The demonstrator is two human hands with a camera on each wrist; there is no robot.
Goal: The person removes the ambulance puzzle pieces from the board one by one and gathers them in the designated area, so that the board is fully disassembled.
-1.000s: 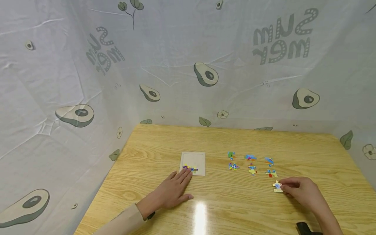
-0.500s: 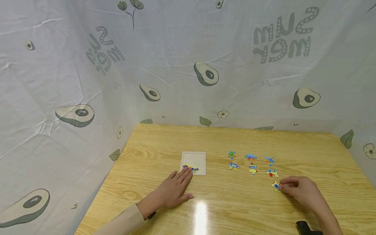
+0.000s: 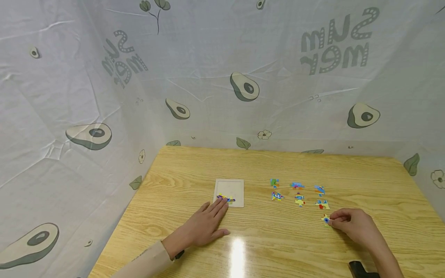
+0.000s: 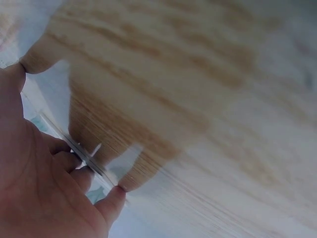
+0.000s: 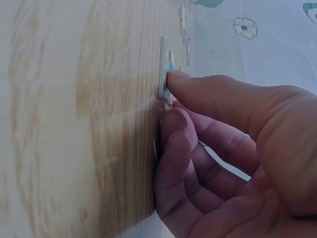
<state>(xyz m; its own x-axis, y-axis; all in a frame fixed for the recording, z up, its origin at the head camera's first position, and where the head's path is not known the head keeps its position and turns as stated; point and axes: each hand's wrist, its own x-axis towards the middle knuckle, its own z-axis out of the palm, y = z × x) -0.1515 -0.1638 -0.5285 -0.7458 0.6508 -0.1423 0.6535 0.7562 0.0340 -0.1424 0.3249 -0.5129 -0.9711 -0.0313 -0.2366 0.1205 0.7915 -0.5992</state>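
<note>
At the right of the head view my right hand pinches a yellow jigsaw puzzle piece with a blue round mark, at table level. The right wrist view shows the thumb on the thin puzzle piece, with the other fingers curled below. My left hand lies with fingers extended over the front left part of a pale square puzzle tray. Its fingertips touch or cover some colourful pieces along the tray's near side; part of them is hidden. In the left wrist view the left hand rests at the tray's edge.
Several loose puzzle pieces lie in two rows right of the tray, among them a green one and a red-marked one. A dark object is by the right forearm. A printed curtain closes off the table's back and sides.
The right hand and its puzzle piece have shifted slightly left and away; the piece, paler before, now shows a darker blue mark. The left hand has stayed in place.
</note>
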